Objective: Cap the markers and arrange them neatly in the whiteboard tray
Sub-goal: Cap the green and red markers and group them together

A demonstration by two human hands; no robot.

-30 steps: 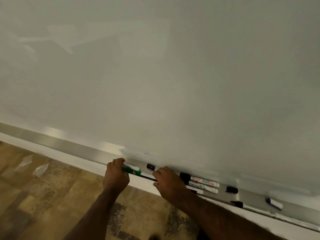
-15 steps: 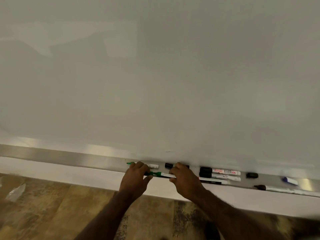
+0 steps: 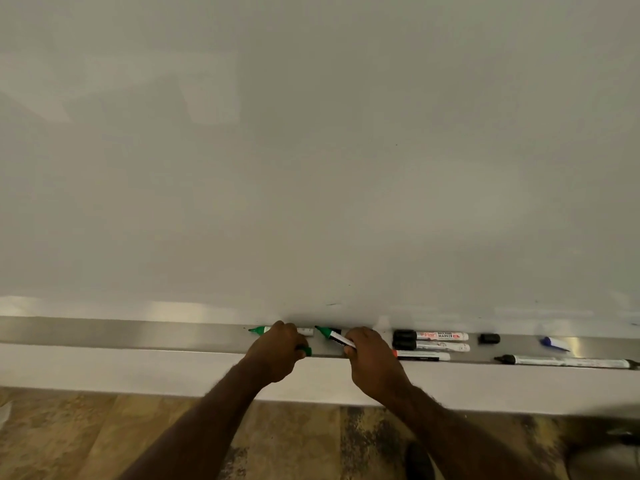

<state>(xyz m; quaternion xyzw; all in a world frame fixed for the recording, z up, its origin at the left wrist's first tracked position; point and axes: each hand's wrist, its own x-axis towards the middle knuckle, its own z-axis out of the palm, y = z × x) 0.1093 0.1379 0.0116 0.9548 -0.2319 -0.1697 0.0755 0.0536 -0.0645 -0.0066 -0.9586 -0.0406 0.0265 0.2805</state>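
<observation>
A metal whiteboard tray runs along the bottom of the board. My right hand grips an uncapped green marker, its tip pointing up and left. My left hand is closed around a green cap, a short way left of that tip. A second uncapped green marker lies in the tray behind my left hand. Right of my hands lie two black-capped markers, a red-ended marker, a loose black cap, a blue cap and an uncapped black marker.
The whiteboard fills the upper view. Below the tray is a white wall strip and a brown patterned floor. A dark shoe shows near the bottom.
The view has shifted left and levelled. My hands have pulled apart: the green marker is now lifted in my right hand and its cap is separate in my left.
</observation>
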